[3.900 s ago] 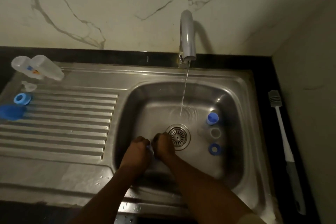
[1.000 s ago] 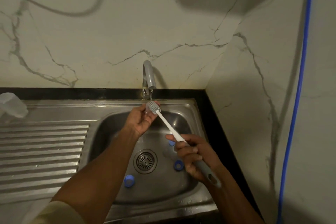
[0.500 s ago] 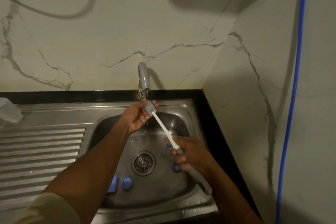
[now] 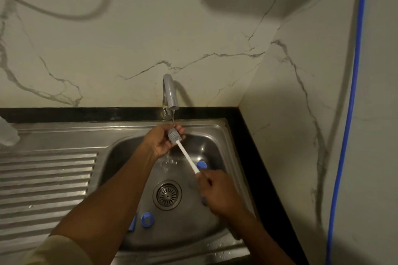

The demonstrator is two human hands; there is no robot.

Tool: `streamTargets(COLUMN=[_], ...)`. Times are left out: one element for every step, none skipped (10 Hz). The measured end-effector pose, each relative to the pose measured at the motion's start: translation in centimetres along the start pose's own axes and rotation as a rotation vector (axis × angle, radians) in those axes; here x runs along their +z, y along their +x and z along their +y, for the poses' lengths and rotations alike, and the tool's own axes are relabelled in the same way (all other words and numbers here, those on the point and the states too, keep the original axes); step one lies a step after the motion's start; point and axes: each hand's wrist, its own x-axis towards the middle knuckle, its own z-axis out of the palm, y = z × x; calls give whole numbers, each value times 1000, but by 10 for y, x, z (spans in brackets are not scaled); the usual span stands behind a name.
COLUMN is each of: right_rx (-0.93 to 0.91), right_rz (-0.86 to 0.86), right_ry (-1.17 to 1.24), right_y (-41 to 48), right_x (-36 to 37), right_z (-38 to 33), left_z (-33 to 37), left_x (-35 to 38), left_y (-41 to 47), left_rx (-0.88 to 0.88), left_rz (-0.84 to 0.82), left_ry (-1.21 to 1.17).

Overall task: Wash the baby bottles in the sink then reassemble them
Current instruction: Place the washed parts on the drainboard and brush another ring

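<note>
The left hand is cupped round the grey ribbed head of a long white-handled bottle brush. Its fingers curl about the head just under the spout of the curved grey metal tap. A thin stream of water falls there and runs down into the stainless steel sink. The right hand grips the lower end of the same brush in a closed fist, so the white shaft slants up and to the left between the two hands. Blue plastic bottle parts lie in the basin. A round blue cap sits at the back right, just beyond the right hand, and a blue screw ring lies toward the front, near the round metal drain strainer. A clear plastic bottle shows at the far left edge, by the ribbed steel draining board. A blue cable hangs down the marble wall on the right
</note>
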Motion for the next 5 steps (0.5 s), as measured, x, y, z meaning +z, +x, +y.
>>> streamTargets(right_rx=[-253, -68, 367, 194, -189], right_rz=[208, 51, -354, -195, 151], right_ry=[-566, 249, 1046, 626, -488], right_y=[2, 5, 2, 1, 3], right_x=[10, 3, -13, -13, 1], right_z=[12, 10, -5, 1, 21], left_z=[-4, -3, -1, -1, -6], left_x=[9, 9, -2, -2, 6], left_y=[5, -1, -7, -2, 6], left_rx=[103, 14, -91, -47, 46], left_rz=[155, 42, -101, -34, 100], left_ry=[90, -33, -104, -19, 79])
